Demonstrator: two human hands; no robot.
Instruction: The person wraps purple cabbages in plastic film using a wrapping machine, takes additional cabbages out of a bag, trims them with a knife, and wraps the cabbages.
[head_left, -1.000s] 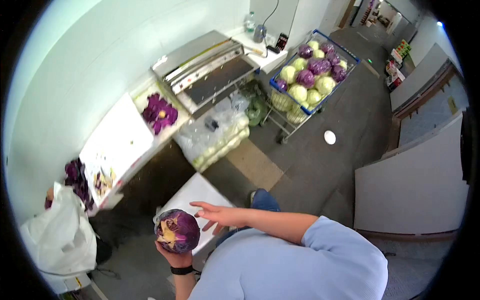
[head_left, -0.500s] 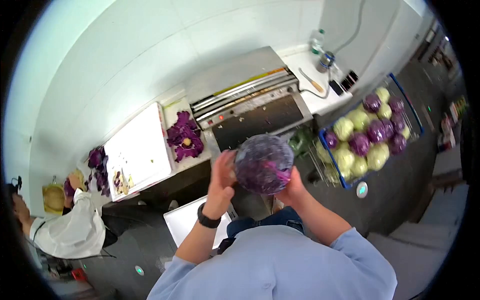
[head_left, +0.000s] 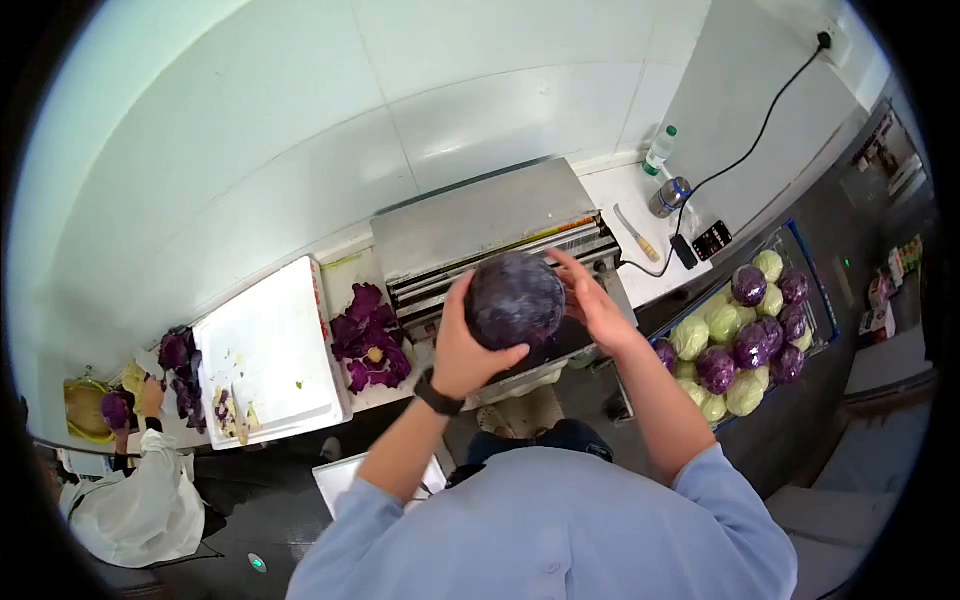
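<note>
A red cabbage is held up over the front of a metal film-wrapping machine. My left hand grips it from the left, the thumb lying across its lower front. On the other side my right hand is open, its fingers stretched out by the cabbage's upper right; I cannot tell whether they touch it. The cabbage's dark, smooth side faces up. It hides much of the machine's front plate.
Loose purple leaves lie between the machine and a white tray with scraps. To the right are a knife, a phone, a bottle and a cart of wrapped cabbages. A co-worker handles another cabbage at left.
The cabbage has moved forward over the machine and turned, so its bright pink patch no longer shows. My right hand has shifted from beneath it to its upper right and opened. The view has shifted.
</note>
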